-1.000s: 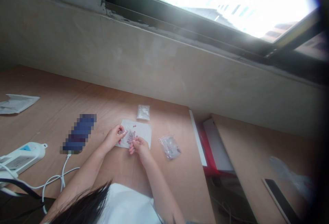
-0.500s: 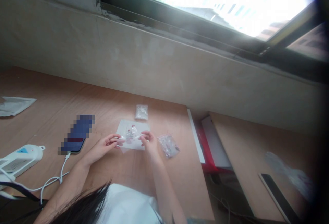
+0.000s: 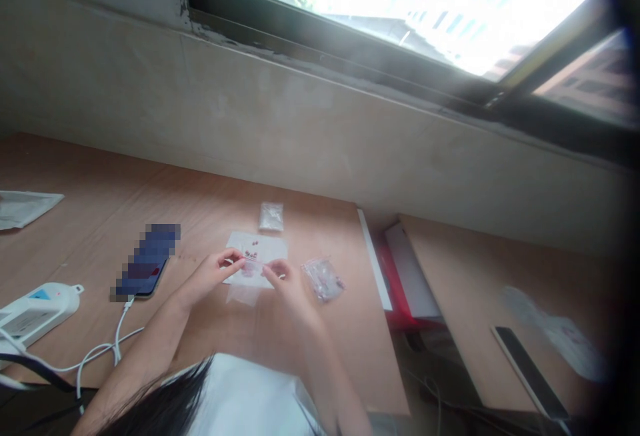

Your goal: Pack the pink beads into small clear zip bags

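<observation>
Over a white sheet of paper (image 3: 274, 247), both my hands pinch the edge of a small clear plastic bag (image 3: 253, 269). My left hand (image 3: 227, 266) grips the bag's left end between thumb and fingertips. At the right end, my right hand (image 3: 278, 273) does the same with bent fingers. Several small dark red beads (image 3: 251, 253) lie on the paper just beyond the bag. A faint patch of clear plastic (image 3: 243, 295) shows below the paper's near edge; whether it belongs to the held bag I cannot tell.
Beyond the paper lies a small clear packet (image 3: 271, 217). Another packet with reddish contents (image 3: 324, 279) is right of my right hand. Leftward are a phone (image 3: 147, 263) on a white cable and a white power strip (image 3: 43, 309). A gap separates this table from another (image 3: 450, 276).
My hands have come closer together, and the bag between them is now stretched along its edge. Beads now show on the paper beyond it. The view has shifted slightly.
</observation>
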`<state>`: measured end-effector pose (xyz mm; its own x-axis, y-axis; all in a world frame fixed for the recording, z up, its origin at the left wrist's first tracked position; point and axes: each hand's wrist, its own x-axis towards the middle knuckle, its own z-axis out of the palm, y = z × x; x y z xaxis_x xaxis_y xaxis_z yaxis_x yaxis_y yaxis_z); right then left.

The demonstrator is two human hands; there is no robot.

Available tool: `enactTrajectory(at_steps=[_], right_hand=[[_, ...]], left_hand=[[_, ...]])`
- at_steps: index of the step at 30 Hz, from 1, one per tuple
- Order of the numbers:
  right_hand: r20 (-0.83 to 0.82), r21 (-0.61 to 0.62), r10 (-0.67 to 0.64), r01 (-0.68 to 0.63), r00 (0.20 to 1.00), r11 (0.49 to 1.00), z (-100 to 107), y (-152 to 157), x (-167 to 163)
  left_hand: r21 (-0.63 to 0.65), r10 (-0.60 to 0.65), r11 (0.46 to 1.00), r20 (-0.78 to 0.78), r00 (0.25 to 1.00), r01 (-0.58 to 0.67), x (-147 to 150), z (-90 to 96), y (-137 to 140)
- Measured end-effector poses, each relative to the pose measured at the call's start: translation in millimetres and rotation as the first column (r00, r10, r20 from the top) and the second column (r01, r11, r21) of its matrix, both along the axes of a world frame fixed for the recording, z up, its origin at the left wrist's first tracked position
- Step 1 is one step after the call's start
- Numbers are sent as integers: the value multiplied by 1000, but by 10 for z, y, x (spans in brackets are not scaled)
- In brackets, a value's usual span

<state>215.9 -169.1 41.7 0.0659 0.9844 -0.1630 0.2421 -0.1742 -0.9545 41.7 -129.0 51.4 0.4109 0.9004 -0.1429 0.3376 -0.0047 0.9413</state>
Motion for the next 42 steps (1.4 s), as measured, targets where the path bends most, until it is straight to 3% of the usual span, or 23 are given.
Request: enactTrajectory(at_steps=[4, 8, 13, 16, 23, 28, 33, 38, 42], right_hand=[[-112, -68, -45, 37, 993, 997, -120, 16, 27], [-214, -127, -44, 17, 976, 992, -53, 35, 21], [-176, -64, -3, -8, 984, 998, 15, 36, -10], [-264, -28, 34, -43, 964, 999, -71, 58, -47], [-323, -46, 26, -44, 946, 998, -172, 110, -105], [-354, 1, 101, -107, 930, 994, -146, 107, -122], [-391, -6, -4, 2, 920, 1000, -216, 201, -93], [-431, -66, -4, -28, 902, 997, -347, 181, -133], [-439, -90, -35, -5, 898, 996, -597, 179, -162]], left_hand=[[-34, 0, 999, 7, 1000, 1, -31, 1, -16], [-43, 4, 999, 5, 1000, -4, -50, 63, -30], [-6, 60, 998, -13, 998, -60, -41, 98, -32], [7, 79, 997, 4, 997, -79, -31, 62, -28], [-47, -88, 995, 63, 994, 91, 22, -48, -12], [9, -79, 997, 9, 997, 79, 64, -23, 21], [-36, -137, 990, 25, 990, 137, 67, -29, 48], [16, -53, 998, 37, 998, 53, 55, -206, 143], [4, 39, 999, 82, 996, -40, 32, -513, 272]])
